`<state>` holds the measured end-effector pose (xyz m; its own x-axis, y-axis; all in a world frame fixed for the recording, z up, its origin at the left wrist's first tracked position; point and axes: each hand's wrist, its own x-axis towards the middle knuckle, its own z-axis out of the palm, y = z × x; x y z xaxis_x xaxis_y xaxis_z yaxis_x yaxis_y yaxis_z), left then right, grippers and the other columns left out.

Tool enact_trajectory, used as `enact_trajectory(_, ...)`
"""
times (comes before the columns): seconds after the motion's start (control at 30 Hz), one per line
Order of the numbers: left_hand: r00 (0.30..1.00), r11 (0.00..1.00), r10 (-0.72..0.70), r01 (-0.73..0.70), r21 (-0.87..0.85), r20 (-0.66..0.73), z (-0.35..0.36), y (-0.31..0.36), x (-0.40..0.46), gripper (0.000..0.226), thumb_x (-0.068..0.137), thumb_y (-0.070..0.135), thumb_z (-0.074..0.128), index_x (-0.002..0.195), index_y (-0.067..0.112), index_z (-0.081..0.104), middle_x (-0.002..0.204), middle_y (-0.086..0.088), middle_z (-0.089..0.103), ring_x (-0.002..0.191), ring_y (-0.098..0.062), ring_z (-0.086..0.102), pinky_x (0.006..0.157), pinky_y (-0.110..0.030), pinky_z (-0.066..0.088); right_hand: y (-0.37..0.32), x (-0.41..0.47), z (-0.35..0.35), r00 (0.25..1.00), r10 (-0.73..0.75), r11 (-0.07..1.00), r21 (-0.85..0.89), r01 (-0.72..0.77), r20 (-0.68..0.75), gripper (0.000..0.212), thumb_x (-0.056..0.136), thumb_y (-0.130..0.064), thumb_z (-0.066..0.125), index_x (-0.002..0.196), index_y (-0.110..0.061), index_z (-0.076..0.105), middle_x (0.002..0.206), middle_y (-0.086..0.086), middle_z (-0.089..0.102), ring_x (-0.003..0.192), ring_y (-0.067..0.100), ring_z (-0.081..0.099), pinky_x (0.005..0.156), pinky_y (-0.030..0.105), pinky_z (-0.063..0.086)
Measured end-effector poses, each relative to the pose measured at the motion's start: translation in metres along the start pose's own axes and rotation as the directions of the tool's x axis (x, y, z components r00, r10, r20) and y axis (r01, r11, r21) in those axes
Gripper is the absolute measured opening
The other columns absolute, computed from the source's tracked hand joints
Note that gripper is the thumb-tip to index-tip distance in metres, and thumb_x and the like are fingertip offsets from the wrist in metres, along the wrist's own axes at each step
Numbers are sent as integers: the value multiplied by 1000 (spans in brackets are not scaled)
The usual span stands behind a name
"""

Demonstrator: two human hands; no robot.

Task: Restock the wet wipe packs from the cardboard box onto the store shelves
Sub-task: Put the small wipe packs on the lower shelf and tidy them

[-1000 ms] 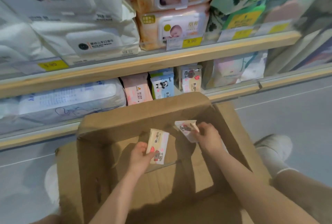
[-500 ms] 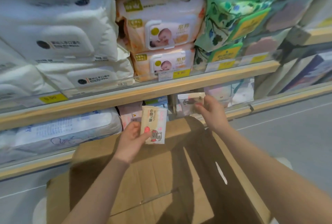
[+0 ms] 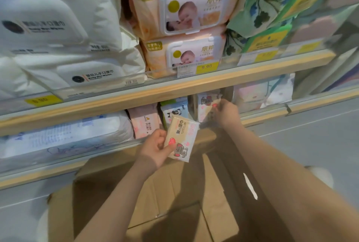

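Each hand's fingers clamp a pack — left hand (image 3: 155,149) bear pack (image 3: 181,141), right hand (image 3: 226,114) seemingly shelving its blurred pack (image 3: 208,110).

On the lower shelf (image 3: 262,118) in front of me stand pink (image 3: 144,123) and panda (image 3: 174,110) wipe packs, while the cardboard box (image 3: 174,193) sits on the grey floor (image 3: 320,135).

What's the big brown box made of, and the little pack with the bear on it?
The box looks like plain cardboard: matte brown, with folded flaps and creases. The bear pack in the left hand seems to be soft plastic film: smooth, slightly shiny, printed, and flat sealed at the ends.
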<state>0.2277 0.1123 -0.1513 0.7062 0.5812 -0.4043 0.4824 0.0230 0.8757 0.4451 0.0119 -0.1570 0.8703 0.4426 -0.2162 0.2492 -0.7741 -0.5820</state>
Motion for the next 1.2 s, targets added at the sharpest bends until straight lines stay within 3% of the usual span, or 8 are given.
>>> enact_trajectory(0.23, 999, 998, 44, -44, -48, 18, 11, 16, -12, 16, 86, 9, 65, 93, 13, 52, 95, 4, 71, 83, -7, 69, 73, -30, 56, 5, -49, -29, 982, -185, 976, 108, 189, -41, 31, 92, -22, 56, 120, -7, 57, 109, 6, 60, 94, 21, 59, 74, 24, 41)
enact_trajectory(0.4, 997, 980, 63, -56, -191, 33, 40, 52, -13, 19, 86, 8, 65, 99, 15, 53, 99, 0, 71, 87, -11, 68, 72, -24, 52, 8, -102, -48, 885, -290, 883, 457, 102, 364, 36, 86, -25, 66, 120, -17, 62, 110, -3, 69, 99, 12, 65, 86, 29, 52)
enact_trajectory(0.5, 994, 987, 108, -107, -124, -4, 46, 63, -11, 17, 89, 20, 63, 103, 16, 55, 99, 5, 69, 88, -6, 65, 70, -16, 49, 10, -96, -59, 934, -288, 872, 461, 165, 212, 27, 89, -15, 63, 116, -14, 64, 105, -4, 70, 93, 14, 66, 78, 24, 53)
enact_trajectory(0.63, 988, 970, 151, -151, 190, 16, 37, 35, -4, 22, 93, 28, 56, 114, 25, 61, 110, 14, 61, 107, -5, 56, 93, -23, 42, 5, -71, -77, 946, -321, 893, 350, 283, 55, 17, 93, -18, 57, 110, -19, 61, 96, -14, 65, 84, 0, 62, 65, 11, 49)
enact_trajectory(0.77, 978, 851, 194, -206, 484, 76, 43, 8, -1, 23, 94, 34, 52, 114, 34, 63, 116, 14, 62, 116, -11, 51, 101, -35, 41, 6, -39, -56, 951, -307, 937, 189, 293, 48, 15, 93, -18, 55, 105, -11, 60, 96, 1, 66, 86, 15, 62, 73, 30, 52)
enact_trajectory(0.87, 976, 788, 199, -215, 577, 92, 51, 6, -1, 23, 94, 37, 48, 111, 38, 63, 117, 16, 62, 113, -9, 51, 97, -35, 43, 8, -23, -36, 964, -253, 963, 116, 243, 86, 6, 95, -14, 52, 93, -10, 55, 84, 0, 56, 76, 16, 51, 55, 20, 35)
enact_trajectory(1.03, 985, 857, 162, -170, 487, 59, 70, 8, 10, 24, 93, 39, 49, 113, 35, 61, 115, 12, 63, 103, -7, 56, 93, -37, 47, 13, -9, -12, 991, -87, 996, 17, 86, 105, 13, 96, -16, 51, 84, -9, 48, 88, 11, 56, 75, 19, 47, 59, 22, 33)
enact_trajectory(1.2, 994, 953, 74, -48, 300, -76, 91, 27, 49, 60, 96, 31, 48, 149, 19, 21, 153, -1, 26, 140, -18, 27, 115, -43, 26, 22, -12, 12, 997, -65, 994, 85, 69, -53, 39, 90, -27, 61, 118, -4, 48, 116, 11, 53, 101, 23, 54, 78, 23, 40)
